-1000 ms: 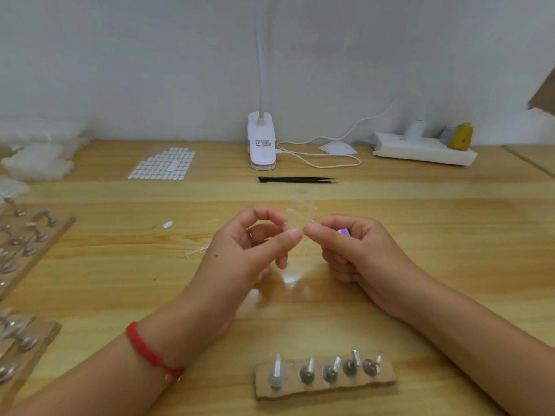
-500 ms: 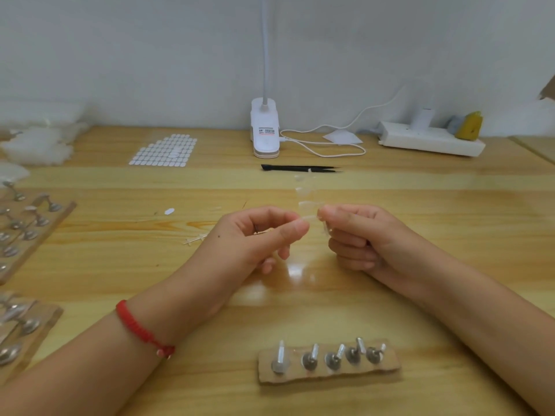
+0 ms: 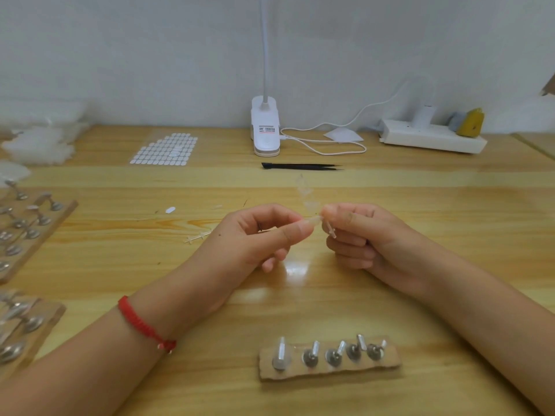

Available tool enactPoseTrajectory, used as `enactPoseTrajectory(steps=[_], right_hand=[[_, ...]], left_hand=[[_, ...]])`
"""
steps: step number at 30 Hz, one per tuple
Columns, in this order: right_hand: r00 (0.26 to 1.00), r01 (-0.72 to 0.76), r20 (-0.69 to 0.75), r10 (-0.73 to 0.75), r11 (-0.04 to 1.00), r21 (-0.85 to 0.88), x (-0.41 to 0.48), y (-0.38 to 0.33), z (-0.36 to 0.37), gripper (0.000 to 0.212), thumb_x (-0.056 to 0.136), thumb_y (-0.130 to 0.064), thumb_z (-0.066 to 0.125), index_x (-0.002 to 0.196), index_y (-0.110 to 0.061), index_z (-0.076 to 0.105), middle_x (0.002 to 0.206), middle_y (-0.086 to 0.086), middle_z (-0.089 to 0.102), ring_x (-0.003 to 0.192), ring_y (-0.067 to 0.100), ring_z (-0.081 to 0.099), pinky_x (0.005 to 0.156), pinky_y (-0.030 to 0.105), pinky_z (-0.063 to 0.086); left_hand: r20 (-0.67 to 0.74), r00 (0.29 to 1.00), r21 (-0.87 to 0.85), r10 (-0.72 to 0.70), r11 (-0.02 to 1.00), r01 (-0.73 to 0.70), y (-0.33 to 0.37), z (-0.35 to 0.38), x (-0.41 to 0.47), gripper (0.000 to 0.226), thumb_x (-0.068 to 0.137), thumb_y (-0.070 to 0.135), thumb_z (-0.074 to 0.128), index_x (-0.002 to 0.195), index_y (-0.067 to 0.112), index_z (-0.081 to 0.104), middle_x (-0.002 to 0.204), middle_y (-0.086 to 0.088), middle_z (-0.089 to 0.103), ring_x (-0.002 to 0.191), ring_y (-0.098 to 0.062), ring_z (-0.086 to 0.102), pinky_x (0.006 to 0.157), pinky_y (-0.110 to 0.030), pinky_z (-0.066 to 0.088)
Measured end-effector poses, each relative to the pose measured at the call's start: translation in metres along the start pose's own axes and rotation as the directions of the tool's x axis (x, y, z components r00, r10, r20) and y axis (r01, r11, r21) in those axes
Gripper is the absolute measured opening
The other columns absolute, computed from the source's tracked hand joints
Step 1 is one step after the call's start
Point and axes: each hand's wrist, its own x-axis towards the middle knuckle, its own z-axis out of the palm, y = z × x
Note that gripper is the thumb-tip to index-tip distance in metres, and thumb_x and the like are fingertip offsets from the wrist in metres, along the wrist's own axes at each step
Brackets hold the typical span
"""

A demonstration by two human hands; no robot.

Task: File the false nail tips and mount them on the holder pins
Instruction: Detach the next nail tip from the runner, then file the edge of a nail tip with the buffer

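Head view puts a clear, see-through strip of false nail tips [image 3: 306,196] at the middle, raised above the pale wooden bench [image 3: 450,211] with its lower end caught between both hands. The left grip [image 3: 258,235] pinches that end between thumb and forefinger. The right grip [image 3: 369,235] pinches it from the opposite side, its other fingers curled in, and a short white stub [image 3: 330,231] pokes down beside its forefinger. I see a red cord bracelet [image 3: 144,325] on the left wrist. Nearest me, between the forearms and well apart from the hands, lies a brown cardboard strip [image 3: 389,363] carrying five metal pins [image 3: 335,355]; the leftmost has a pale cap I cannot identify. Beyond the hands lie black tweezers [image 3: 300,166], then a white clip lamp base [image 3: 265,127], a sheet of white oval tabs [image 3: 165,148] and a white power strip [image 3: 432,139]. Wooden boards of pins [image 3: 30,223] sit at far left.
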Motion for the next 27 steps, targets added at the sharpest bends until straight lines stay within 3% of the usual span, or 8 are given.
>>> enactPoseTrajectory(steps=[7, 13, 16, 19, 21, 23, 25, 27], right_hand=[[0.941, 0.143, -0.285, -0.183, 0.978, -0.154, 0.001, 0.015, 0.012, 0.02, 0.065, -0.031, 0.074, 0.062, -0.017, 0.06, 0.045, -0.008, 0.033, 0.037, 0.005, 0.026, 0.037, 0.014, 0.026], [0.949, 0.09, -0.253, -0.187, 0.932, -0.352, -0.003, 0.012, 0.012, 0.019, 0.079, -0.019, 0.076, 0.063, -0.018, 0.065, 0.046, -0.008, 0.041, 0.039, 0.005, 0.033, 0.04, 0.014, 0.03], [0.941, 0.135, -0.135, -0.31, 0.712, -0.689, -0.008, 0.012, 0.019, 0.012, 0.079, -0.019, 0.077, 0.07, -0.02, 0.07, 0.052, -0.008, 0.05, 0.048, 0.003, 0.041, 0.049, 0.012, 0.035], [0.939, 0.133, -0.119, -0.321, 0.663, -0.737, -0.01, 0.014, 0.019, 0.011, 0.078, -0.017, 0.078, 0.076, -0.022, 0.068, 0.053, -0.007, 0.049, 0.049, 0.005, 0.043, 0.052, 0.013, 0.037], [0.954, 0.109, -0.171, -0.246, 0.816, -0.567, -0.009, 0.011, 0.019, 0.01, 0.08, -0.022, 0.075, 0.084, -0.021, 0.066, 0.056, -0.005, 0.049, 0.047, 0.007, 0.041, 0.047, 0.016, 0.035], [0.986, 0.025, -0.162, -0.032, 0.999, -0.047, -0.004, 0.007, 0.017, 0.02, 0.078, -0.025, 0.058, 0.094, -0.014, 0.066, 0.063, -0.002, 0.048, 0.048, 0.008, 0.037, 0.043, 0.019, 0.025], [0.993, -0.033, -0.098, 0.064, 0.956, 0.293, -0.003, 0.003, 0.014, 0.039, 0.073, -0.023, 0.051, 0.105, -0.006, 0.065, 0.07, 0.002, 0.049, 0.053, 0.01, 0.039, 0.046, 0.022, 0.025], [0.99, -0.062, -0.097, 0.102, 0.936, 0.347, -0.004, 0.004, 0.014, 0.044, 0.073, -0.017, 0.05, 0.115, -0.005, 0.061, 0.074, 0.003, 0.049, 0.054, 0.009, 0.038, 0.051, 0.022, 0.022]], left_hand=[[-0.163, 0.982, 0.043, 0.093, 0.995, -0.087, -0.001, 0.009, -0.003, 0.02, 0.061, 0.034, 0.078, 0.056, 0.021, 0.063, 0.045, 0.006, 0.044, 0.041, -0.007, 0.036, 0.042, -0.013, 0.033], [-0.191, 0.973, -0.041, 0.129, 0.989, -0.139, 0.004, 0.007, -0.006, 0.023, 0.069, 0.019, 0.07, 0.051, 0.021, 0.056, 0.044, 0.005, 0.038, 0.039, -0.009, 0.031, 0.043, -0.015, 0.03], [-0.367, 0.832, 0.197, 0.416, 0.909, -0.368, 0.005, 0.006, -0.012, 0.022, 0.076, 0.018, 0.068, 0.058, 0.019, 0.056, 0.042, 0.01, 0.035, 0.038, -0.006, 0.029, 0.041, -0.016, 0.027], [-0.34, 0.73, 0.438, 0.593, 0.787, -0.435, 0.007, 0.01, -0.017, 0.019, 0.082, 0.02, 0.069, 0.067, 0.018, 0.057, 0.046, 0.007, 0.035, 0.042, -0.004, 0.029, 0.043, -0.016, 0.026], [-0.331, 0.753, 0.407, 0.569, 0.806, -0.43, 0.006, 0.011, -0.017, 0.017, 0.082, 0.021, 0.067, 0.069, 0.018, 0.057, 0.047, 0.008, 0.036, 0.043, -0.003, 0.03, 0.044, -0.015, 0.027], [-0.305, 0.814, 0.325, 0.494, 0.857, -0.399, 0.005, 0.012, -0.014, 0.015, 0.082, 0.021, 0.065, 0.07, 0.017, 0.056, 0.05, 0.007, 0.038, 0.045, -0.006, 0.031, 0.045, -0.016, 0.027], [-0.258, 0.871, 0.251, 0.419, 0.899, -0.358, 0.004, 0.011, -0.012, 0.014, 0.081, 0.021, 0.063, 0.071, 0.016, 0.056, 0.05, 0.008, 0.04, 0.044, -0.007, 0.031, 0.044, -0.016, 0.028], [-0.207, 0.911, 0.22, 0.358, 0.924, -0.313, 0.003, 0.009, -0.01, 0.013, 0.08, 0.023, 0.063, 0.072, 0.014, 0.057, 0.048, 0.012, 0.041, 0.042, -0.006, 0.032, 0.043, -0.016, 0.029]])
